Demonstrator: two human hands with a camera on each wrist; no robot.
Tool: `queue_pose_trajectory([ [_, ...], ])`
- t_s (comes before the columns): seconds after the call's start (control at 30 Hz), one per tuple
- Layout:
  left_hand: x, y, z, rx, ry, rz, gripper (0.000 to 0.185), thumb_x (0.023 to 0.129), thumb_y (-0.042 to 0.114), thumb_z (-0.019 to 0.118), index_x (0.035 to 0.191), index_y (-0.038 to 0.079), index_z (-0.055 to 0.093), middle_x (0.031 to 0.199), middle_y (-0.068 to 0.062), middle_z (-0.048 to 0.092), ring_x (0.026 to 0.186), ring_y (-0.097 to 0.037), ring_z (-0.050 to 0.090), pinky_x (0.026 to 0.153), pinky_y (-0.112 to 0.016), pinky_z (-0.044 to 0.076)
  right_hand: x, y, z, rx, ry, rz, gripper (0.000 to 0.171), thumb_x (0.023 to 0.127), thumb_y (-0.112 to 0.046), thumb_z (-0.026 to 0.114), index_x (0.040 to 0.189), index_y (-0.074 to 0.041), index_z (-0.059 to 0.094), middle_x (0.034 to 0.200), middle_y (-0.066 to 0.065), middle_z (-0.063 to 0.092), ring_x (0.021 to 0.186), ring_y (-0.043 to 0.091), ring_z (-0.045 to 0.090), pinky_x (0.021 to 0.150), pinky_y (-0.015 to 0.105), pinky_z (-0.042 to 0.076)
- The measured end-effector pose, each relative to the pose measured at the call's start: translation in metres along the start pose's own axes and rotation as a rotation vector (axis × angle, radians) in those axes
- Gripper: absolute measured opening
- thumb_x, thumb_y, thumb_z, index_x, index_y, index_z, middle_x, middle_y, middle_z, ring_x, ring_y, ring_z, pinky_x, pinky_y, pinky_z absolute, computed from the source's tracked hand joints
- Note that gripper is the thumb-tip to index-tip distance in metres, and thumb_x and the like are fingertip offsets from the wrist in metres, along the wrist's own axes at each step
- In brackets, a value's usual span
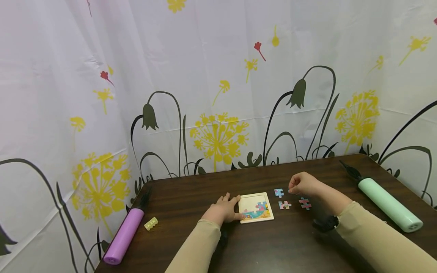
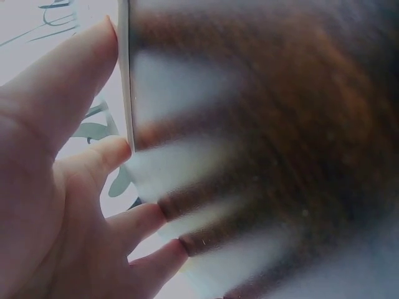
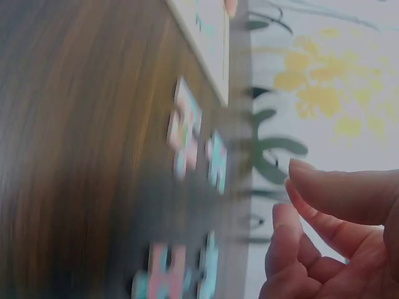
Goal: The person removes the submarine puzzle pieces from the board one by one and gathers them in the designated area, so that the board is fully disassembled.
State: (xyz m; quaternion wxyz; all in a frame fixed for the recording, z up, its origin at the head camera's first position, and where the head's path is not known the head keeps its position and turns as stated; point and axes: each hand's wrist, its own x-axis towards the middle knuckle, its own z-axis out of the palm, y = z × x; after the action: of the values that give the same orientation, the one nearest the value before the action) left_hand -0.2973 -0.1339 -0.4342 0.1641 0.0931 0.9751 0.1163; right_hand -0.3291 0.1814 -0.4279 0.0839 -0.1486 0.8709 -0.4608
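Left hand flat on surface, fingers spread straight, tips touching left edge of puzzle tray. Right hand hovering, fingers curled, nothing visibly held. Loose puzzle pieces: one just left of right fingers, two just below them.

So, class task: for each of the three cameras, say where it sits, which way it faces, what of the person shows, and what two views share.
Head: on the head, looking forward and down at the table; both sleeves, left hand and right hand show.
Left wrist: along the palm, blurred; fingers touch the puzzle board edge.
Right wrist: past curled fingers toward loose pieces.
Shared: head and right wrist both show the pieces and board.
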Motion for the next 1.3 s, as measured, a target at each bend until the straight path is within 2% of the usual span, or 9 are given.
queue_pose_trajectory([
  [0.23, -0.002, 0.002, -0.002, 0.018, -0.001, 0.007, 0.077, 0.089, 0.048, 0.070, 0.154, 0.023, 0.038, 0.159, -0.018, 0.025, 0.144, -0.041, 0.023, 0.109, -0.063, 0.024, 0.011, -0.022, 0.033, -0.047, -0.052, -0.031, 0.010, 0.081, 0.002, 0.075, 0.087, 0.002, 0.068, 0.069, 0.004, 0.056, 0.060, 0.014, 0.051, 0.055, 0.029, 0.044],
  [0.33, -0.002, 0.002, -0.002, 0.023, -0.003, 0.007, 0.077, 0.089, 0.048, 0.070, 0.154, 0.023, 0.038, 0.159, -0.019, 0.025, 0.144, -0.040, 0.023, 0.108, -0.064, 0.024, 0.013, -0.027, 0.047, -0.051, -0.076, -0.010, 0.010, 0.081, 0.002, 0.075, 0.088, 0.002, 0.068, 0.068, 0.005, 0.056, 0.052, 0.014, 0.052, 0.049, 0.028, 0.045],
  [0.5, -0.002, 0.001, -0.002, 0.017, -0.001, 0.004, 0.077, 0.089, 0.048, 0.070, 0.154, 0.023, 0.038, 0.159, -0.018, 0.025, 0.144, -0.040, 0.022, 0.109, -0.063, 0.024, 0.020, -0.030, 0.066, -0.080, -0.076, 0.045, 0.013, 0.080, 0.000, 0.077, 0.088, -0.004, 0.067, 0.064, 0.005, 0.054, 0.041, 0.014, 0.046, 0.038, 0.025, 0.037],
  [0.57, -0.002, 0.001, -0.001, 0.016, 0.000, 0.001, 0.077, 0.089, 0.049, 0.070, 0.154, 0.023, 0.039, 0.159, -0.018, 0.025, 0.144, -0.040, 0.022, 0.109, -0.063, 0.024, 0.023, -0.029, 0.072, -0.095, -0.070, 0.051, 0.017, 0.079, -0.001, 0.079, 0.089, -0.006, 0.067, 0.064, 0.004, 0.054, 0.043, 0.013, 0.044, 0.039, 0.024, 0.035],
  [0.77, -0.001, 0.001, -0.002, 0.015, -0.001, -0.005, 0.077, 0.088, 0.049, 0.070, 0.153, 0.023, 0.039, 0.159, -0.019, 0.025, 0.144, -0.041, 0.023, 0.109, -0.063, 0.024, 0.030, -0.029, 0.085, -0.182, -0.073, -0.035, 0.026, 0.071, -0.001, 0.085, 0.090, -0.008, 0.069, 0.071, 0.003, 0.055, 0.063, 0.016, 0.048, 0.057, 0.028, 0.038],
  [0.93, -0.003, 0.001, -0.002, 0.003, -0.001, -0.003, 0.076, 0.088, 0.049, 0.070, 0.153, 0.023, 0.039, 0.159, -0.019, 0.025, 0.144, -0.041, 0.022, 0.109, -0.063, 0.024, 0.030, -0.033, 0.090, -0.208, -0.065, -0.041, 0.025, 0.070, 0.000, 0.086, 0.085, -0.009, 0.068, 0.076, 0.005, 0.055, 0.067, 0.018, 0.048, 0.058, 0.029, 0.038],
  [1.3, -0.003, 0.001, -0.002, 0.001, 0.003, -0.002, 0.076, 0.088, 0.049, 0.071, 0.153, 0.023, 0.039, 0.159, -0.018, 0.025, 0.145, -0.040, 0.022, 0.109, -0.063, 0.024, 0.033, -0.032, 0.093, -0.157, -0.063, -0.029, 0.033, 0.068, 0.006, 0.084, 0.084, -0.008, 0.059, 0.080, 0.006, 0.054, 0.071, 0.021, 0.050, 0.059, 0.032, 0.041],
])
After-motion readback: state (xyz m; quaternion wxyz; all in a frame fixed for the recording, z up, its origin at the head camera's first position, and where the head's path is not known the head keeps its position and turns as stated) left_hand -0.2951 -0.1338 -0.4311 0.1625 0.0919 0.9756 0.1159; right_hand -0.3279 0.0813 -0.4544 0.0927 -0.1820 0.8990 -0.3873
